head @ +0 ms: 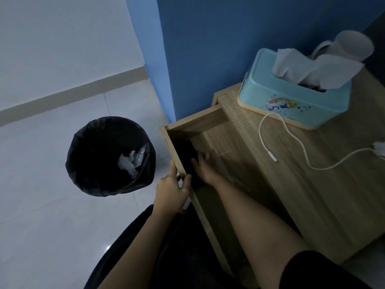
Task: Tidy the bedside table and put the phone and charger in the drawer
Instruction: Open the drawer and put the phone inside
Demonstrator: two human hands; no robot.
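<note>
The wooden drawer of the bedside table is pulled out. A dark flat phone lies inside it against the front panel. My right hand reaches into the drawer, its spread fingers resting on the phone's right edge. My left hand grips the drawer's front panel, thumb inside and fingers outside. The white charger cable curls across the tabletop, with its plug end near the table's edge. The white adapter is cut off by the right edge of the view.
A light blue tissue box with tissues sticking out stands at the back of the tabletop, a white mug behind it. A black-lined bin holding crumpled rubbish stands on the tiled floor left of the drawer. A blue wall rises behind.
</note>
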